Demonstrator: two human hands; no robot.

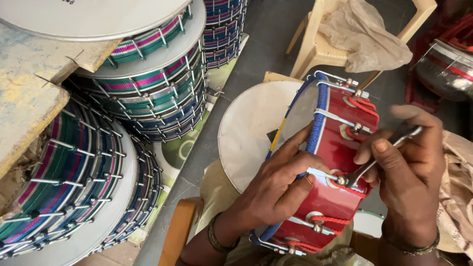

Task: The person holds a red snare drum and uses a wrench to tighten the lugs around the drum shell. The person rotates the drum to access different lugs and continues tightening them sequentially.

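A small red drum [327,197] with a blue rim, red cord and metal tension hooks lies tilted on my lap. My left hand [283,180] grips its blue rim and translucent head, steadying it. My right hand [409,172] holds a metal spanner [382,157], whose jaw sits on a tension nut on the drum's red side. A white round drum head [246,133] lies under the red drum.
Stacks of striped green, purple and blue drums [148,88] with metal rods fill the left side. A cream plastic chair [320,44] with crumpled brown paper [364,34] stands behind. A wooden chair arm [180,229] is at bottom centre. Another red drum [446,64] sits far right.
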